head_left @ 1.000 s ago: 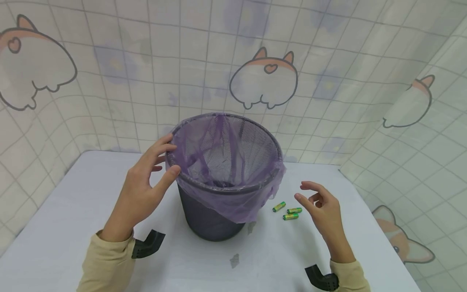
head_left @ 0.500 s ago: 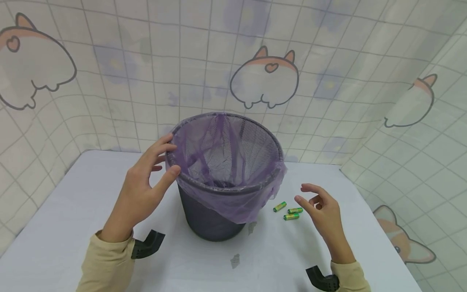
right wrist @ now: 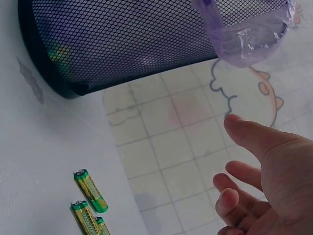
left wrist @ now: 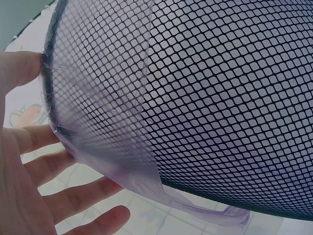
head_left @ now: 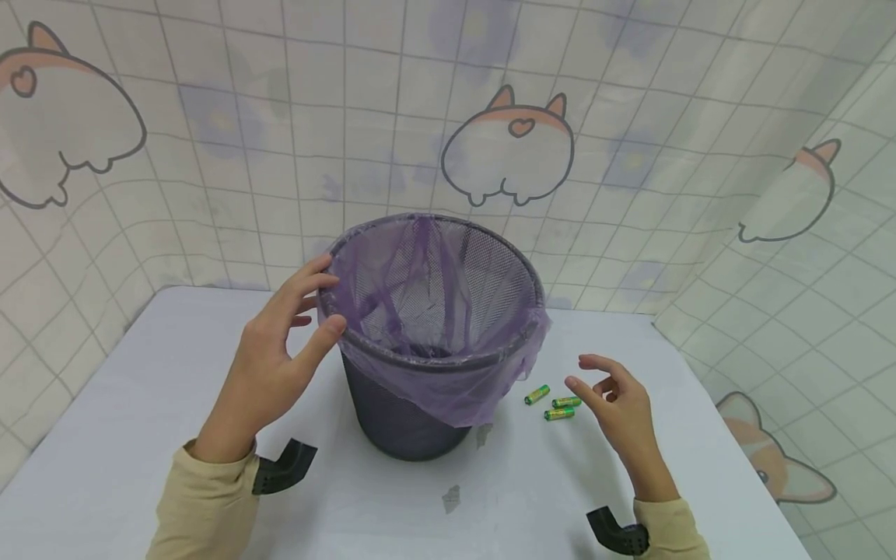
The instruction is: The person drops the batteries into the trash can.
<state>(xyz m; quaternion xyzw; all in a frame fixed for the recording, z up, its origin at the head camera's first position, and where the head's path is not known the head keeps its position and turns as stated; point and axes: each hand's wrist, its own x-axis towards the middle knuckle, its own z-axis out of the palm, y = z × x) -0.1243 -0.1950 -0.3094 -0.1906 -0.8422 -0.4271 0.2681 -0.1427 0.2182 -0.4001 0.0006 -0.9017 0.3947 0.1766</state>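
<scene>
1. Clock positions follow the head view, with twelve o'clock away from the person.
2. The bin [head_left: 406, 435], dark mesh, stands upright on the white surface [head_left: 175, 373], near the middle of the view.
3. A purple bag [head_left: 455, 397] lines it, folded over the rim [head_left: 483, 365] and hanging lowest at about five o'clock.
4. The left hand [head_left: 273, 362] is at the bin's nine o'clock, thumb and fingertips touching the covered rim; its grip is spread, the fingers extended rather than wrapped round it.
5. Three batteries [head_left: 559, 414], green and yellow, lie on the surface at the bin's four o'clock, apart from it. Two are close together; the third is at their ten o'clock.
6. The right hand [head_left: 616, 404] hovers at the batteries' three o'clock, its grip loose and holding nothing, fingers gently bent.
7. In the right wrist view, a yellow-green patch [right wrist: 59, 51] shows through the mesh near the bin's base, too blurred to name.
8. Two grey marks [head_left: 451, 499] are on the surface, at the bin's five and six o'clock.
9. Beige sleeves [head_left: 206, 505] cover both forearms, each with a black mount [head_left: 285, 468].
10. A checked backdrop [head_left: 259, 194] with cartoon dogs [head_left: 509, 159] rises at twelve o'clock.
</scene>
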